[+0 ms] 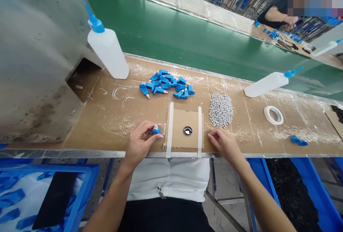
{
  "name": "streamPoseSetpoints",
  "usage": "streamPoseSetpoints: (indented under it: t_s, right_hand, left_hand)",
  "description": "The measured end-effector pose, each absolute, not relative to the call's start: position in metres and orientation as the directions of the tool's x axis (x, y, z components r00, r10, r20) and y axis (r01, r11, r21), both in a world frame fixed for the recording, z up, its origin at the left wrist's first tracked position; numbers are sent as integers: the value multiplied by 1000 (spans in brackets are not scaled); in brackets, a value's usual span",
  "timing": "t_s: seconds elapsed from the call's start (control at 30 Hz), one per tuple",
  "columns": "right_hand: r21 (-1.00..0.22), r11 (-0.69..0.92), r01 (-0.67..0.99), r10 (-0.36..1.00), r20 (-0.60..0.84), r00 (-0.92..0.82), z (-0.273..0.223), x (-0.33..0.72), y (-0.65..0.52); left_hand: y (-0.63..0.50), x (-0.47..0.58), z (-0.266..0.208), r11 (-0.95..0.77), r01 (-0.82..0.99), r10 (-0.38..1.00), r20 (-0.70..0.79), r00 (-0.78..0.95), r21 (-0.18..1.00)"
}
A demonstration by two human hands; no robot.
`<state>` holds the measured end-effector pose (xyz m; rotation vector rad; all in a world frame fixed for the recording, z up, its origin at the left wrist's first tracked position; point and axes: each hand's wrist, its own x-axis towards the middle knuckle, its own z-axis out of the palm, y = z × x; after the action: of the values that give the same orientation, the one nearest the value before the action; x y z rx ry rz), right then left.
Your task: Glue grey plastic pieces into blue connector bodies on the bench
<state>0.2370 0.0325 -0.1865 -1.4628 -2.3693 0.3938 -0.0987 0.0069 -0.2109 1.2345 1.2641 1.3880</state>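
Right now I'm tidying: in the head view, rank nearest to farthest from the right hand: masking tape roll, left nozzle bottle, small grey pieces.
1. Small grey pieces, just beyond the right hand
2. Masking tape roll, right side
3. Left nozzle bottle, far left

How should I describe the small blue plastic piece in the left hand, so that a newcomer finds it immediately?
On the brown cardboard-covered bench, find the flat brown cardboard sheet with two white tape strips. Just left of it, the left hand holds the small blue plastic piece, whitish tip showing. Unlike the blue plastic pieces heaped farther back, it is held.
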Motion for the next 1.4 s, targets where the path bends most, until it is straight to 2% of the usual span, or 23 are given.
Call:
streamPoseSetpoints:
  t_s: [0.07, 0.13, 0.4, 0.5, 0.63, 0.77, 0.87, 1.0, 1.2, 1.4]
  right_hand:
    - [-346, 532, 773, 847, 227, -481, -194, 219, 30]
    - [-286, 595, 751, 803, 255, -539, -197, 210, 31]
    - [-176, 687, 705, 726, 199, -658, -190, 216, 43]
    - [-191, 687, 702, 727, 147, -671, -184, 216, 48]
    - [-281, 654, 703, 747, 91, -659, -171, 208, 52]
    - [-398, 602, 692, 782, 119, -612, -166, 190, 50]
    - [-434, 585, 685, 793, 129, -595, -171, 180, 47]
    - [-422, 599, 680, 781, 123, -612, -176, 176, 47]
    - [-341, 650, 679, 741, 86, -666, -173, 173, 52]
    - [-299, 655, 694, 737, 52, -673, -174, 171, 53]
  left_hand:
    - [7, -99, -212, -112, 24, 985, 114, -131, 993]
    - [6, -99, -213, -118, 25, 985, 120, -125, 993]
    - [7, -99, -209, -149, -20, 977, 144, -160, 989]
    - [7, -100, -211, -148, -40, 973, 138, -184, 988]
    - [7, -100, -216, -149, -67, 974, 135, -181, 987]
    - [6, -101, -219, -171, -90, 973, 154, -170, 981]
    - [5, -101, -218, -167, -85, 975, 151, -163, 982]
    - [5, -100, -215, -174, -68, 974, 162, -157, 982]
    - [5, -100, -214, -173, -65, 975, 162, -152, 983]
    - [5, -100, -215, -125, -128, 980, 102, -171, 984]
